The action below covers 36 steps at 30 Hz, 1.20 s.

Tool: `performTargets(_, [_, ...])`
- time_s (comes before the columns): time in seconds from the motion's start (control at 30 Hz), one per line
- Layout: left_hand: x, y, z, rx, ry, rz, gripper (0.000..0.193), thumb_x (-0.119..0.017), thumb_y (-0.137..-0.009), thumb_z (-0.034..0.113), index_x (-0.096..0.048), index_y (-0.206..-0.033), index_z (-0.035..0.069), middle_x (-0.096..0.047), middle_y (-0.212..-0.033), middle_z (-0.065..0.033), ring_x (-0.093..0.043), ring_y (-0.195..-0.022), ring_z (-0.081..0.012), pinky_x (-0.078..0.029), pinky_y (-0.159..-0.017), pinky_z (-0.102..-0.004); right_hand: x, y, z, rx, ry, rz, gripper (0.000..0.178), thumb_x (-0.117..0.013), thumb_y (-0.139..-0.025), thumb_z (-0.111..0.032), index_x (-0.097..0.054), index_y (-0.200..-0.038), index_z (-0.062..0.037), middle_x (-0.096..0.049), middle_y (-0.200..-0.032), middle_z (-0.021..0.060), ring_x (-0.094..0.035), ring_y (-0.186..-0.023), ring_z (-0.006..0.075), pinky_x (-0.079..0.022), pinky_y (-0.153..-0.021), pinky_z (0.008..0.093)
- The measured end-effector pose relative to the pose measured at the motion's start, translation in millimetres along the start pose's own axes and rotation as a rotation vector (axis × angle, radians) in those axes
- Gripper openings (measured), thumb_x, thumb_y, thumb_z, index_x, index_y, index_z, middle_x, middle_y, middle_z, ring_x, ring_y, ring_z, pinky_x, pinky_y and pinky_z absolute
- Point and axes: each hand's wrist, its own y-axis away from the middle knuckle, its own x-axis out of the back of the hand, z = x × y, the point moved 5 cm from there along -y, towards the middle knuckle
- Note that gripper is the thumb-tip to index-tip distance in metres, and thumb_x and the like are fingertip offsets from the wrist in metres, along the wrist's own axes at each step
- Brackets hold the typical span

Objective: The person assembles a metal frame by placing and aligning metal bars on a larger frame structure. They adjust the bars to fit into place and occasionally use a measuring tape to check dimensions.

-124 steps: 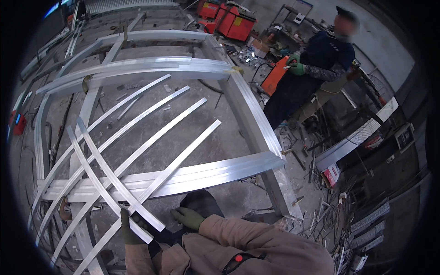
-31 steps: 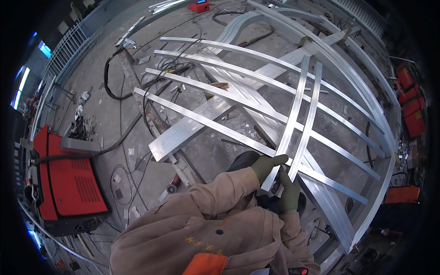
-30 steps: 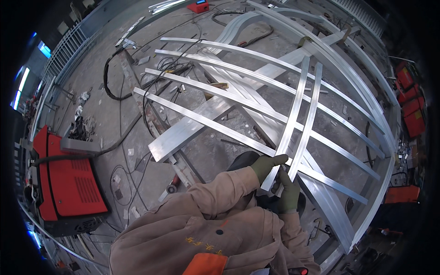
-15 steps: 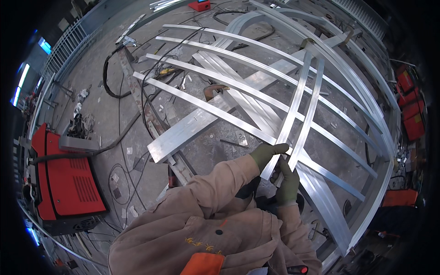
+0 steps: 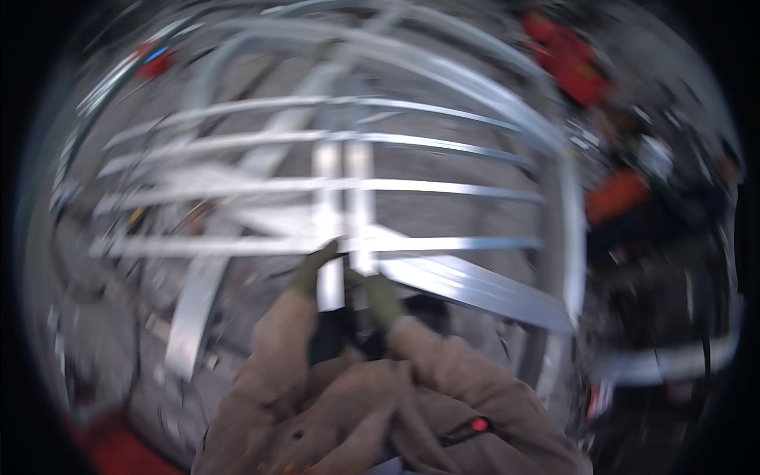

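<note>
Two short silvery metal strips [image 5: 326,186] lie side by side across several long slim metal bars [image 5: 443,187], close to upright in the view. My left hand [image 5: 310,273], in a green glove, is closed at the lower part of the left strip, with its thumb side reaching toward the gap. My right hand [image 5: 381,298], gloved alike, is closed at the lower end of the right strip [image 5: 361,190]. Motion blurs the fingers of both hands, and anything small between them cannot be made out.
A large pale metal frame with a curved edge [image 5: 571,237] surrounds the bars. Wide flat metal profiles [image 5: 483,289] cross beneath them. Red machine casing [image 5: 131,447] shows at the lower left, with red boxes [image 5: 571,67] at the upper right. An orange item [image 5: 617,196] lies beyond the frame.
The view has swung to the right and blurred, so the bars now run nearly level and the red machine has slid to the lower left edge. Both hands stay at the strips' lower ends.
</note>
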Motion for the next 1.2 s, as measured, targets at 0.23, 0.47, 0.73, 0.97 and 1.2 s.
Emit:
performTargets(0.23, [-39,-5,1,-0.008,-0.049,-0.018,0.063,-0.075,-0.107,0.063,-0.084,-0.115,0.001,-0.081,-0.081,-0.0165,-0.074,-0.06,-0.0332,-0.062,-0.053,-0.0476,36,0,-36,-0.492,-1.063,0.055,0.037,-0.083,-0.113,-0.041,-0.08,-0.116,-0.0035,-0.074,-0.088,0.0016,-0.063,-0.066,0.01,-0.049,-0.057,0.029])
performTargets(0.47, [-34,-13,0,-0.075,0.02,0.05,0.068,-0.076,-0.108,0.064,-0.081,-0.128,-0.001,-0.085,-0.096,-0.0189,-0.081,-0.074,-0.0344,-0.068,-0.065,-0.0465,33,-2,-29,-0.409,-0.988,-0.013,0.038,-0.077,-0.114,-0.039,-0.079,-0.126,-0.004,-0.08,-0.097,0.0054,-0.073,-0.077,0.0148,-0.057,-0.067,0.0318])
performTargets(0.73, [-17,3,-1,-0.083,0.007,0.086,0.06,-0.081,-0.108,0.055,-0.081,-0.132,-0.001,-0.087,-0.107,-0.0211,-0.085,-0.089,-0.0369,-0.072,-0.078,-0.0485,20,15,-31,-0.335,-0.88,-0.03,0.061,-0.074,-0.114,-0.055,-0.076,-0.139,-0.0003,-0.081,-0.104,0.0086,-0.075,-0.085,0.0167,-0.059,-0.077,0.0343])
performTargets(0.97, [-5,12,-3,-0.176,-0.057,0.19,0.052,-0.085,-0.108,0.05,-0.081,-0.131,0.004,-0.087,-0.104,-0.0165,-0.084,-0.084,-0.0322,-0.071,-0.075,-0.0443,42,36,-35,-0.229,-0.65,-0.079,0.087,-0.066,-0.108,-0.081,-0.076,-0.141,-0.0011,-0.08,-0.106,0.0114,-0.076,-0.091,0.0237,-0.06,-0.084,0.0396])
performTargets(1.2, [-19,20,10,0.012,-0.052,0.059,0.052,-0.079,-0.111,0.057,-0.082,-0.115,0.005,-0.081,-0.08,-0.0086,-0.074,-0.058,-0.0247,-0.061,-0.052,-0.0364,80,72,-4,-0.356,-0.631,-0.281,0.093,-0.057,-0.11,-0.087,-0.075,-0.147,-0.004,-0.082,-0.117,0.0153,-0.08,-0.1,0.0237,-0.062,-0.095,0.041])
